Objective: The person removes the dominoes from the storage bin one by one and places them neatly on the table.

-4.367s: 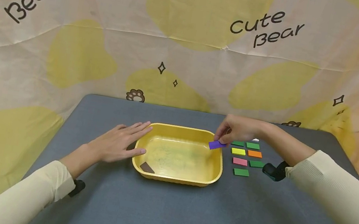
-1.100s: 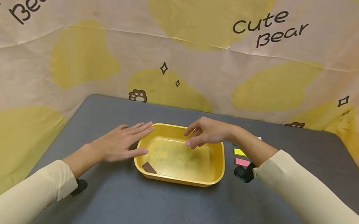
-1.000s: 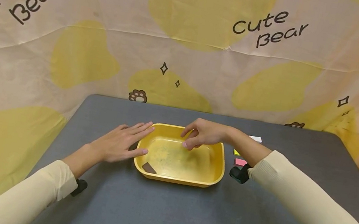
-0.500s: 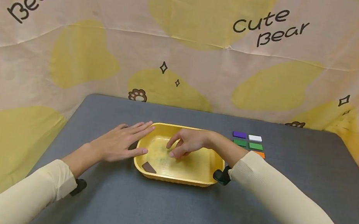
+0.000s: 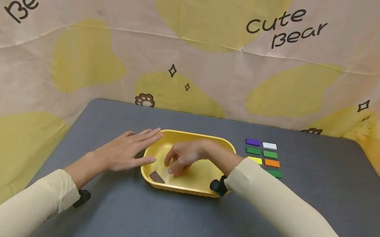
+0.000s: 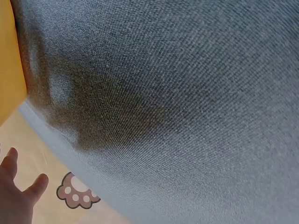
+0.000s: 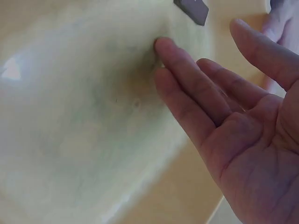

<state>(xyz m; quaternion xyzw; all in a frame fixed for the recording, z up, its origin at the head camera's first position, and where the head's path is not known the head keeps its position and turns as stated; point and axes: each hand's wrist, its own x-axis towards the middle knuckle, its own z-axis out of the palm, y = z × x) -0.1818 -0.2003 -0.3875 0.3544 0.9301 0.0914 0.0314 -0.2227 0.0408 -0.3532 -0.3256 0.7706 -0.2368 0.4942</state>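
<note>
Inside a yellow plastic tray (image 5: 184, 190) a brown rectangular tile (image 5: 157, 177) lies in the front left corner. My right hand (image 5: 186, 155) reaches down into the tray, just right of that tile. In the right wrist view its fingers are loosely bent, thumb apart, with nothing held; the brown tile (image 7: 193, 10) is beyond the fingertips. My left hand (image 5: 129, 150) rests on the tray's left rim with straight, spread fingers. Only part of the left hand (image 6: 18, 200) shows in the left wrist view.
Right of the tray, tiles lie in rows on the grey table (image 5: 143, 223): purple (image 5: 253, 142), white (image 5: 269, 146), yellow (image 5: 255, 160), orange (image 5: 272, 163) and several green ones (image 5: 270, 154). My right forearm covers part of the rows. A patterned cloth (image 5: 200, 74) hangs behind.
The purple tile, earlier pinched in my right hand, now lies at the back of the rows. My right hand has moved left and down into the tray, fingers parted. The left hand stays put.
</note>
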